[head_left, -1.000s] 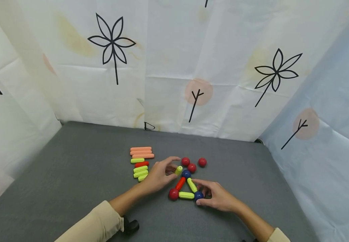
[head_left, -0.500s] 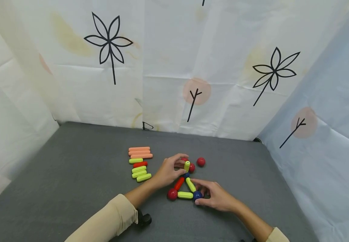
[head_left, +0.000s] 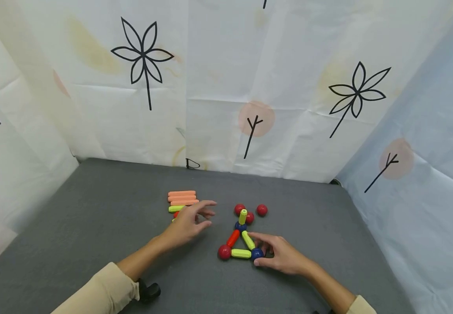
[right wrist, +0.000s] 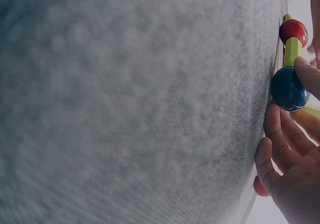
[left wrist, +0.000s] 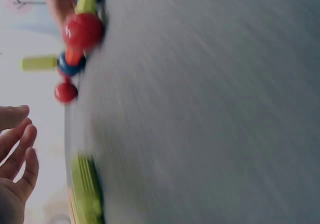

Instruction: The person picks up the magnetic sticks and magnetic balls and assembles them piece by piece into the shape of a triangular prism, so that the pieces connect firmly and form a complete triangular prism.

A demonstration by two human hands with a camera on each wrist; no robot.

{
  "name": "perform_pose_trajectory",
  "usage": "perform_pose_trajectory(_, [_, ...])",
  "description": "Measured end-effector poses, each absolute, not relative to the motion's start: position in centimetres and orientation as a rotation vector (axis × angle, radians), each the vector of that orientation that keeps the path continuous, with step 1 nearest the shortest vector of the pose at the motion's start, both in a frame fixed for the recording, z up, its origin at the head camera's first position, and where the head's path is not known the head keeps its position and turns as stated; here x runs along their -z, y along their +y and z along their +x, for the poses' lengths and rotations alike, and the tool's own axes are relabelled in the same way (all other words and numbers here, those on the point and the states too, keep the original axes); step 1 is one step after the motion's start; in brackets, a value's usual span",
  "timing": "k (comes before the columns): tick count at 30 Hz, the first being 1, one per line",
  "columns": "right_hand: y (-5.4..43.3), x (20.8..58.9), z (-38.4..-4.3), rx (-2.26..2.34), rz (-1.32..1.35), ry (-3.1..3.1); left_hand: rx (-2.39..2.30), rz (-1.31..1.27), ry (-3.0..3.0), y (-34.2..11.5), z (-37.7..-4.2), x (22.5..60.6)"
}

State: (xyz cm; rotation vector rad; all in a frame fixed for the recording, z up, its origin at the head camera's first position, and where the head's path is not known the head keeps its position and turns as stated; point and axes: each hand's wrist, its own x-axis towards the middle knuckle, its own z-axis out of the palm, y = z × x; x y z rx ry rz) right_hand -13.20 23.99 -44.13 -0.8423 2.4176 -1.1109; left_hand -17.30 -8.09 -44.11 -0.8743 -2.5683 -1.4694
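Note:
On the grey table lies a triangle of magnetic sticks and balls in the head view. A red stick point(head_left: 233, 239) and two yellow-green sticks, one along the near side point(head_left: 241, 253), link a red ball point(head_left: 224, 251) and two blue balls. From the far blue ball point(head_left: 240, 226) another yellow-green stick point(head_left: 243, 216) stands upright. My right hand point(head_left: 279, 255) holds the right-hand blue ball point(right wrist: 290, 88), thumb on one side and fingers around the other. My left hand point(head_left: 189, 222) is over the loose sticks at left, holding nothing, fingers relaxed and spread in the left wrist view.
Three loose red balls point(head_left: 262, 210) sit just behind the triangle. Orange sticks point(head_left: 182, 193) lie in a row at the back left, with a yellow-green stick point(head_left: 176, 209) in front; my left hand hides others there. A patterned white cloth point(head_left: 218, 65) borders the table.
My left hand brought the yellow-green stick to the far blue ball, let go of it standing upright, and moved back left. The right hand has stayed at its blue ball.

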Motion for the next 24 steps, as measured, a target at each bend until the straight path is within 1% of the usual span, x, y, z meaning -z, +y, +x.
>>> perform_pose_trajectory(5, [24.1, 44.3, -13.1, 1.117, -0.853, 2.422, 1.392, -0.774, -2.579, -11.9, -16.7, 44.5])
perform_pose_trajectory(11, [24.0, 44.3, -13.2, 1.106, -0.860, 2.430, 1.355, -0.726, -2.640, -14.3, -16.0, 45.6])
perform_pose_trajectory(18, [24.0, 44.1, -13.2, 1.100, -0.841, 2.429, 0.985, -0.854, -2.736, -14.5, -15.5, 46.1])
perform_pose_trajectory(24, [23.8, 44.1, -13.2, 1.108, -0.829, 2.419, 0.670, -0.836, -2.766, -13.3, -15.4, 46.2])
